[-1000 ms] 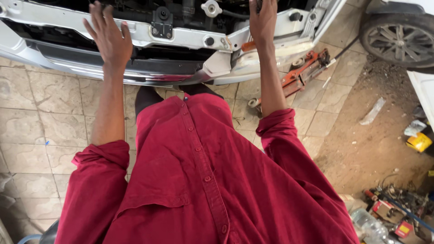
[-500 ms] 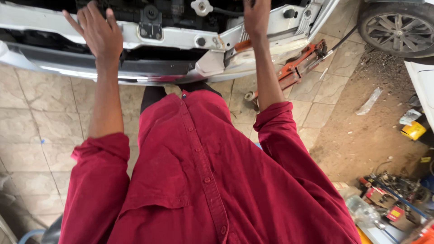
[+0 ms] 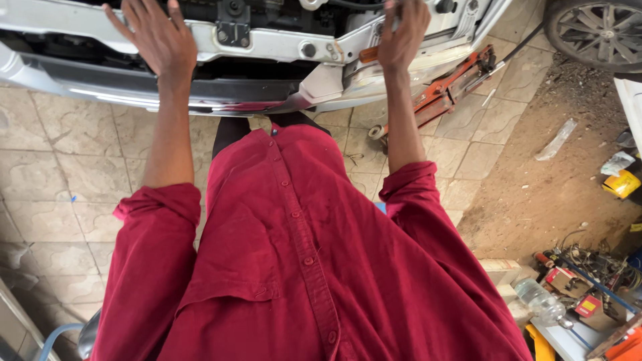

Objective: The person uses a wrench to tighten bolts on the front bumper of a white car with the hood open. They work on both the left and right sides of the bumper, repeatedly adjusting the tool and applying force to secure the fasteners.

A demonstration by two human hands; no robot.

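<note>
My left hand lies flat with fingers spread on the white front panel of a car, just left of a black latch. My right hand is curled at the right end of that panel. An orange-handled tool sticks out below its palm, and the tool's tip is hidden. Both sleeves of my red shirt are rolled to the elbow. The grey bumper edge runs below my hands.
A red floor jack lies on the tiled floor under the car's right corner. A wheel stands at the top right. Dirt ground with litter, a yellow box, a plastic bottle and tangled tools lie to the right.
Both hands stay on the car's front. The left hand has slid slightly higher on the white panel, and my view has shifted a little.
</note>
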